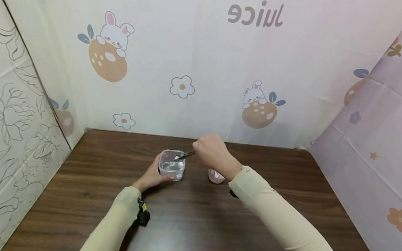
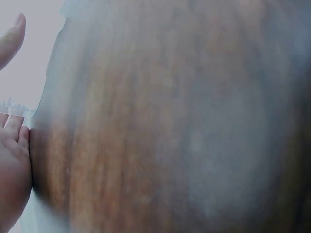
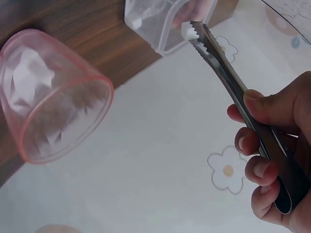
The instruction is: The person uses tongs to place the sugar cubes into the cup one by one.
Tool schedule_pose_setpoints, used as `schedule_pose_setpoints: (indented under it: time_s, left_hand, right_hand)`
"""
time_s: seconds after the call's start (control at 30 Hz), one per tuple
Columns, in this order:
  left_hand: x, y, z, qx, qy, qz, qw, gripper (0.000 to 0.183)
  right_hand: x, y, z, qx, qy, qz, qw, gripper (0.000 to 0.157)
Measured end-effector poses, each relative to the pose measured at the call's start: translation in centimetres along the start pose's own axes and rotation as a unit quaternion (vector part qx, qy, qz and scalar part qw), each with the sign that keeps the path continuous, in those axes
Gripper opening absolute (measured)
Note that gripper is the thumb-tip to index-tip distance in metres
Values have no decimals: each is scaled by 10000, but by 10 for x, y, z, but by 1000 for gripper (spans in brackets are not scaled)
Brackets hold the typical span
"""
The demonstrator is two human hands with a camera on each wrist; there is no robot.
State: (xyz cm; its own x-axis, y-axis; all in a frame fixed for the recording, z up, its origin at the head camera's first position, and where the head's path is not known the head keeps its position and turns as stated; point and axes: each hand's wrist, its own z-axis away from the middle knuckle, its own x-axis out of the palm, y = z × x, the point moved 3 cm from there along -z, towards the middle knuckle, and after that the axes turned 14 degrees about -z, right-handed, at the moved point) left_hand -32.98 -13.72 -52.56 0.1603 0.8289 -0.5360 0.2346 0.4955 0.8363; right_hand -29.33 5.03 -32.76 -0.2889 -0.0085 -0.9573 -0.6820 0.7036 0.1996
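Observation:
My left hand holds a clear square plastic container on the table, thumb along its near side and fingers at its left. In the right wrist view, my right hand grips metal tongs with toothed tips. Between those tips sits a small white piece, over the container's opening. Inside the container lies some white material, hard to make out. A pink see-through cup with white crumpled pieces stands right of the container, partly hidden by my right wrist in the head view.
The dark wood table runs back to a printed curtain with rabbits and flowers. Similar cloth hangs along the right side, and a line-drawn floral sheet along the left.

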Motion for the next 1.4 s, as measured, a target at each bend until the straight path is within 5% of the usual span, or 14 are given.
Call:
schedule_pose_setpoints:
  time_s: [0.5,1.0,1.4]
  left_hand:
    - [0,2,2,38,46,-34,10000,101]
    - [0,6,5,-5,-42,-107,9999,99]
    - [-14,46,20,90,-138,40,9999,93]
  right_hand:
    - [-21,28,41,167,728,-204,9970,43]
    - [-28,70,89,1061,405,-467,9924,39]
    - [-6,83,114,1151,293,-575,9913,34]
